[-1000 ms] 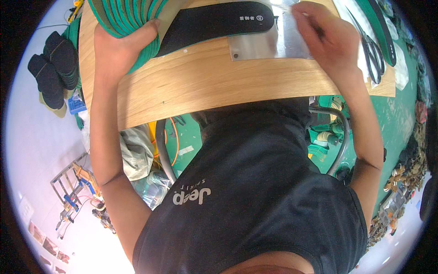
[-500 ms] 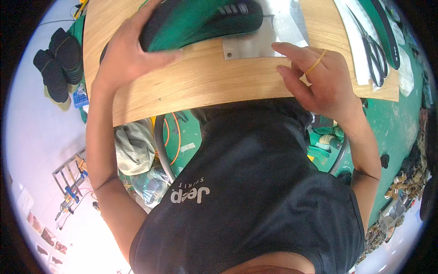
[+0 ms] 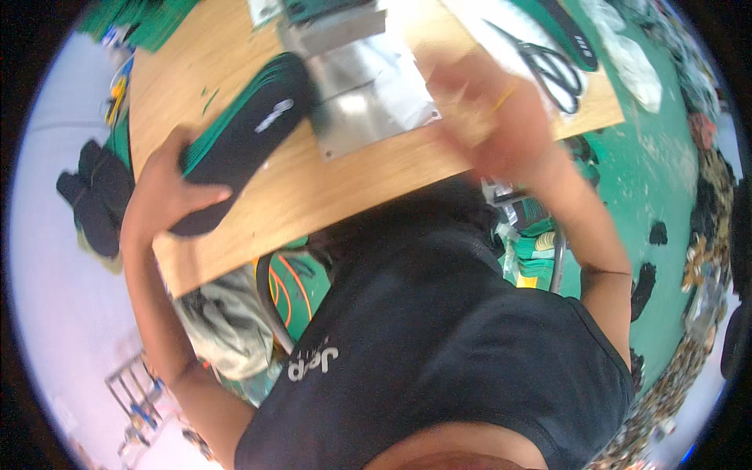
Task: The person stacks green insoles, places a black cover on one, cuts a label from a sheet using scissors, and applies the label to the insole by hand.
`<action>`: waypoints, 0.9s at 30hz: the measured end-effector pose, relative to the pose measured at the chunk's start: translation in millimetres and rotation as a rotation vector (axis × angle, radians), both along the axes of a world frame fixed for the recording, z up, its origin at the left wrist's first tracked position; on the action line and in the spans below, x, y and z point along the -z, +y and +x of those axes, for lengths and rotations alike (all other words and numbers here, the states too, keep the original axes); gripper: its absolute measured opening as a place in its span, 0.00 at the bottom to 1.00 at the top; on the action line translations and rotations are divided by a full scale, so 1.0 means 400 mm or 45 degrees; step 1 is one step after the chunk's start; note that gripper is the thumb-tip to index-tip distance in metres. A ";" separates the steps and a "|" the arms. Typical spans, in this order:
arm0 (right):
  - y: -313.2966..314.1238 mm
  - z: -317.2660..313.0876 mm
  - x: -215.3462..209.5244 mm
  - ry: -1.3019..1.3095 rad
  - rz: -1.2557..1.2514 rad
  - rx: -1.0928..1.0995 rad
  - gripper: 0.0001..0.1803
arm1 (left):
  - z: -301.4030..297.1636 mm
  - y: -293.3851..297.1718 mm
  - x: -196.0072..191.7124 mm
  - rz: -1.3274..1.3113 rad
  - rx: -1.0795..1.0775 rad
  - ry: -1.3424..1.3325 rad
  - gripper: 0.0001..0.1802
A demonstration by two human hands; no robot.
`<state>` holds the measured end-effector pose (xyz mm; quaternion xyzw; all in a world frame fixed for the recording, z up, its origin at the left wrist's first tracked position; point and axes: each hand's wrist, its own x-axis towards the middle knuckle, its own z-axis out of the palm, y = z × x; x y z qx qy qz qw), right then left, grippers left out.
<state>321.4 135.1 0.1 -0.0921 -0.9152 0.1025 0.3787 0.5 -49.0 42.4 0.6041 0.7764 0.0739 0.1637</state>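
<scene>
My left hand (image 3: pixel 174 186) is closed around the near end of a stack of shoe insoles (image 3: pixel 254 145), thumb over the top and fingers along the left side. The insoles are black on top, with green layered edges and a pale print, and slant across the left part of the wooden table (image 3: pixel 329 182). Over the table's right part, beside a shiny metal plate (image 3: pixel 342 135), is my right hand (image 3: pixel 497 117). Motion smears its fingers, so I cannot make out whether they hold anything. A yellow band (image 3: pixel 505 95) circles one finger.
Black-handled scissors (image 3: pixel 554 77) rest on a white sheet (image 3: pixel 501 35) at the right, near a green-and-black insole (image 3: pixel 560 31). A metal block (image 3: pixel 337 31) stands behind the plate. More dark insoles (image 3: pixel 98 188) are piled off the table's left edge. A grey cloth (image 3: pixel 223 321) hangs below.
The view has turned, so the table appears tilted. The insole stack has come down and left with my left hand, clear of the metal plate. My right hand is now blurred.
</scene>
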 end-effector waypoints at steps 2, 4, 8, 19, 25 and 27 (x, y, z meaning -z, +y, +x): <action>0.180 0.081 -0.066 0.062 -0.029 0.619 0.24 | -0.003 -0.067 -0.046 0.124 -0.190 0.114 0.41; 0.392 0.156 -0.091 0.442 0.120 0.838 0.17 | -0.009 -0.072 -0.066 0.288 -0.236 0.210 0.39; 0.705 0.234 -0.025 -0.870 -0.743 1.123 0.39 | -0.027 -0.097 0.050 0.235 -0.035 0.493 0.35; 0.556 0.184 -0.054 -0.813 -0.701 0.753 0.37 | -0.011 -0.059 -0.001 0.207 -0.136 0.455 0.32; 0.506 0.288 -0.042 -0.279 -0.159 0.817 0.38 | -0.010 -0.118 0.050 0.419 -0.102 0.395 0.28; 0.300 0.287 -0.188 -0.253 -1.040 0.427 0.24 | -0.006 -0.185 0.046 0.580 -0.031 0.484 0.30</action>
